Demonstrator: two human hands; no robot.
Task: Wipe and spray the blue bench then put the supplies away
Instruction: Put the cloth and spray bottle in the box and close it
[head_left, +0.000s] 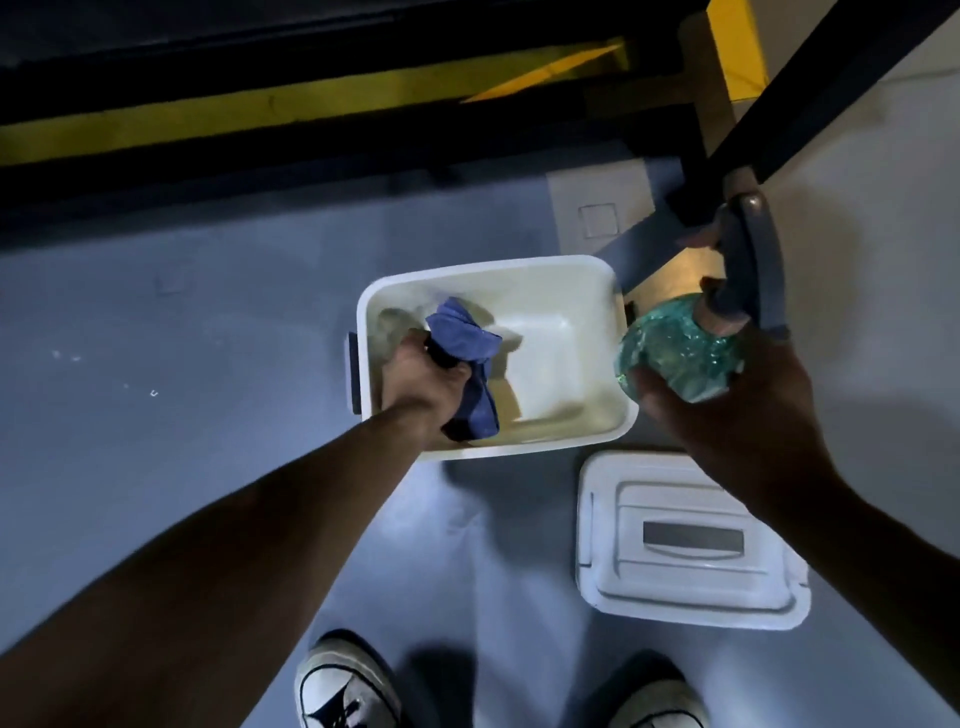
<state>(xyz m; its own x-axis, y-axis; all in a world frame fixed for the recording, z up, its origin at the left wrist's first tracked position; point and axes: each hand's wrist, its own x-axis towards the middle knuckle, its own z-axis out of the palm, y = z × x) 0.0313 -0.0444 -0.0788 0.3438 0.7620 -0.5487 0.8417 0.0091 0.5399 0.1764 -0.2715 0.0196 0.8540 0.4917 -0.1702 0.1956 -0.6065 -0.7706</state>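
One white bin (597, 395) at centre frame — one blue cloth (462, 332) within it. One white lid (691, 545) at lower right, one teal spray bottle (675, 353) at right, two hands, two white sneakers along the bottom edge.

The scene is dim, with the top of the frame nearly black and the corners darkened. Light falls brightest inside the white tub (597, 410) and on its lid (691, 535), which throw soft shadows onto the blue-grey floor (208, 338). Wide-angle distortion stretches both forearms, and edges look soft and slightly smeared.
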